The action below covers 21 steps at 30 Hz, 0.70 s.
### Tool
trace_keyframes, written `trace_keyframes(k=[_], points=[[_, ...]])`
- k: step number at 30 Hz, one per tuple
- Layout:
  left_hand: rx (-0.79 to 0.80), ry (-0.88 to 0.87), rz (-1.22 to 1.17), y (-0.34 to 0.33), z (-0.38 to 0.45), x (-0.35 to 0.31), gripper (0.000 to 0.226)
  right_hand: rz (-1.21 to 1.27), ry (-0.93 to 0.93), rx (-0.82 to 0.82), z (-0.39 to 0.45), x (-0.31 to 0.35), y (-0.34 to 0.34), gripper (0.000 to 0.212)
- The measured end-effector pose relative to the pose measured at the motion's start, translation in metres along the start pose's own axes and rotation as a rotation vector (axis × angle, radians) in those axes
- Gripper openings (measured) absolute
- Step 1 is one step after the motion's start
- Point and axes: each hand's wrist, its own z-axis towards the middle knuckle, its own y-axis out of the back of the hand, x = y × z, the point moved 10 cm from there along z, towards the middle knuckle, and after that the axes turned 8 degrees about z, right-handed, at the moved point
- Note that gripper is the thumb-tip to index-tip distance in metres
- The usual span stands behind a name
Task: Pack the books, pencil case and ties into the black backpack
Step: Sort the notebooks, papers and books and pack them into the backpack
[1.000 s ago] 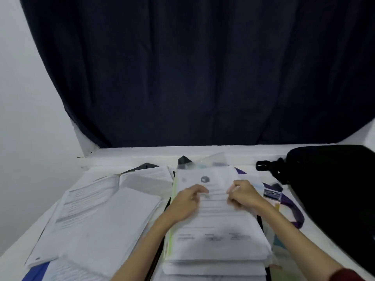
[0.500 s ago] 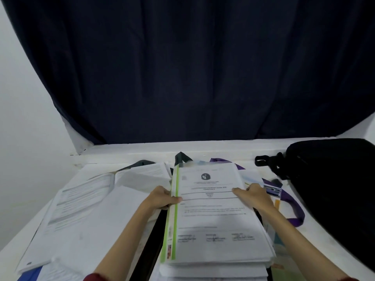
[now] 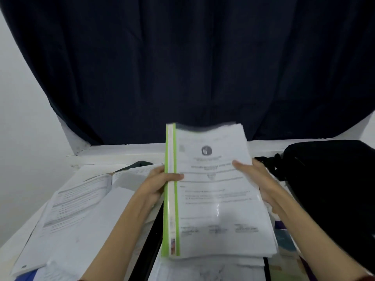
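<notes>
Hands: I see left hand (image 3: pixel 156 184) gripping the book (image 3: pixel 215 191) by its green spine, right hand (image 3: pixel 257 177) clasping its right edge.
Book: raised over desk papers (image 3: pixel 81 201), long axis pointing away, far end tilted up.
Backpack (image 3: pixel 332 189): right.

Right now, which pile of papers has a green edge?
The white paper bundle with the bright green spine, gripped by both hands; the open white booklet lying left has none.
</notes>
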Motion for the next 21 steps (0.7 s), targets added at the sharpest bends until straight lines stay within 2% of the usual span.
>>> trace_keyframes(k=[4,6,11,13,17,21], points=[[0.013,-0.284,-0.020,0.003,-0.022,-0.079,0.060,0.165,0.207,0.112,-0.015,0.056,-0.023,0.026],[0.017,-0.342,-0.001,0.002,-0.030,-0.096,0.058,0.180,0.271,0.160,-0.024,0.070,-0.032,0.023],[0.069,-0.362,0.077,0.000,-0.032,-0.080,0.056,0.129,0.303,0.164,-0.033,0.069,-0.034,0.025],[0.064,-0.363,0.051,0.004,-0.030,-0.073,0.060,0.078,0.312,0.158,-0.032,0.069,-0.033,0.031],[0.063,-0.349,0.087,0.010,-0.026,-0.067,0.062,0.040,0.308,0.166,-0.027,0.066,-0.033,0.030],[0.003,-0.322,0.065,0.013,-0.024,-0.048,0.059,-0.051,0.263,0.128,-0.018,0.038,-0.030,0.042]])
